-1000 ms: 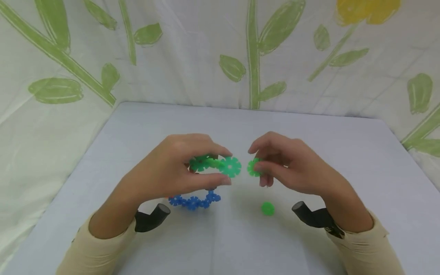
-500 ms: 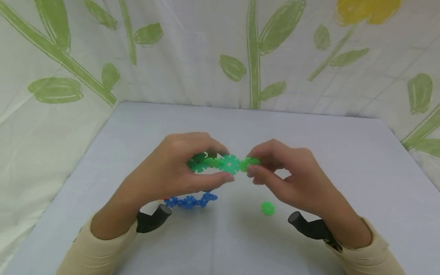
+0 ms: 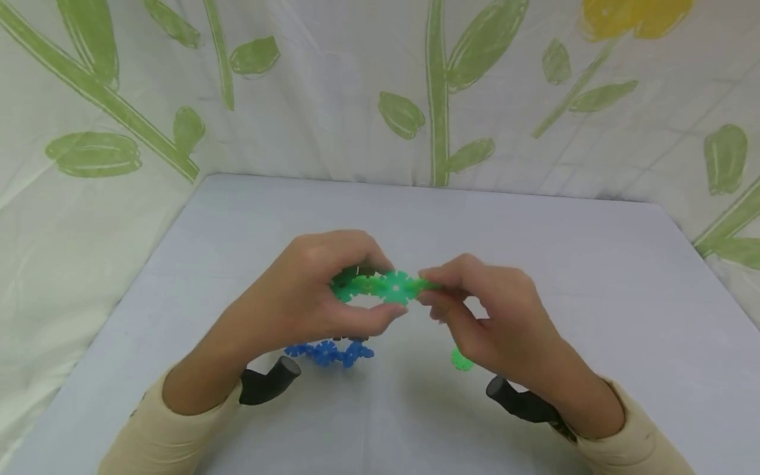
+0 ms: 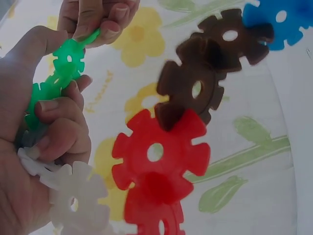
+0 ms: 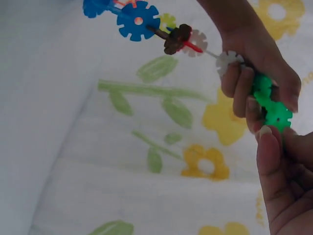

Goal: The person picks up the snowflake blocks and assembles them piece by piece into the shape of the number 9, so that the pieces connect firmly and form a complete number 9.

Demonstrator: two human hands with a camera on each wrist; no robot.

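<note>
A chain of notched plastic snowflake discs hangs from my left hand (image 3: 309, 284), whose fingers curl round its green section. A teal-green disc (image 3: 396, 288) stands out between the left thumb and fingertips. My right hand (image 3: 493, 303) pinches a light green disc (image 3: 424, 285), turned nearly edge-on, right at the teal-green disc's right edge. In the left wrist view, white discs (image 4: 90, 191), red discs (image 4: 132, 152) and brown discs (image 4: 178, 88) show in the chain. Its blue discs (image 3: 324, 353) appear below the left hand in the head view.
One loose green disc (image 3: 461, 359) lies on the pale table (image 3: 534, 231), partly overlapped by the right hand. A white cloth (image 3: 332, 99) painted with flowers and leaves hangs behind the table. Black curved mounts (image 3: 270, 384) sit at both wrists.
My right hand has moved left, bringing the light green disc from apart up against the teal-green disc, then turned it from face-on to nearly edge-on. The left hand has barely moved.
</note>
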